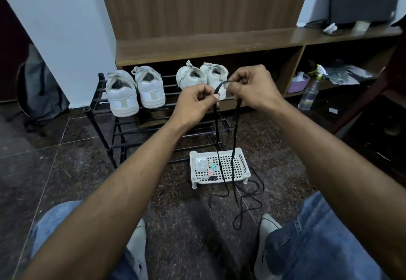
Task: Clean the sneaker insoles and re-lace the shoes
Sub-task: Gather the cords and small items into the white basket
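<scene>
Looks like early days on the lacing: both hands pinch a black shoelace [222, 86] up in front of the shoe rack [103, 112], left hand [193, 99] and right hand [252, 86] close together. It's thin, flat, dangling down over the white basket [243, 163] to the floor. 4 white sneakers [136, 91] sit on the rack, no insoles visible.

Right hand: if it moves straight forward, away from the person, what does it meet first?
Probably the heel of a white sneaker on the black rack, just beyond the right hand; depth is unclear.
</scene>
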Demonstrator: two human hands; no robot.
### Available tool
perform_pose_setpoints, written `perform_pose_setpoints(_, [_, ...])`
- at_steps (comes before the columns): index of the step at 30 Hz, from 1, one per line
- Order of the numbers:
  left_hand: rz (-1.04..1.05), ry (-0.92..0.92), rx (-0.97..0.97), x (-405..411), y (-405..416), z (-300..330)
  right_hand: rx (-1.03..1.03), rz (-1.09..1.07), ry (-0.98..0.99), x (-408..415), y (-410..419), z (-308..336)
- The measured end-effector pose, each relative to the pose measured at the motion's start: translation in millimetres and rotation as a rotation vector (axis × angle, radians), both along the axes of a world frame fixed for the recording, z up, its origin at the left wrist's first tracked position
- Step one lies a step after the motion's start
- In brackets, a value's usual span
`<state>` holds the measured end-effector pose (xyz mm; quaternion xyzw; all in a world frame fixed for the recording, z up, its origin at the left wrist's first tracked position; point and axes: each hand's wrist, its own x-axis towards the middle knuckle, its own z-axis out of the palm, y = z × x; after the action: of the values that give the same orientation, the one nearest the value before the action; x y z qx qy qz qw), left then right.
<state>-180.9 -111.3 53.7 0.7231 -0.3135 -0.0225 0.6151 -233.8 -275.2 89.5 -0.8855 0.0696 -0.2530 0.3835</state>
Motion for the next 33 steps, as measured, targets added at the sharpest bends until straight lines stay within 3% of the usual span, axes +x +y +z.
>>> perform_pose_setpoints(5, [-0.059, 0.213, -0.118, 4, 1, 22, 0.144, 0.016, 0.026, -8, -10, -18])
perform_pose_setpoints(11, [-0.1, -0.006, -0.001, 2, -9, 31, 0.206, 0.015, 0.052, -11, -10, -34])
perform_pose_setpoints(25, [-0.036, -0.217, -0.027, 2, -13, 47, 0.23, 0.027, 0.1, -6, -6, -54])
perform_pose_setpoints(33, [-0.074, -0.22, -0.049, 0, -20, 50, 0.244, 0.153, 0.069, -12, -3, -52])
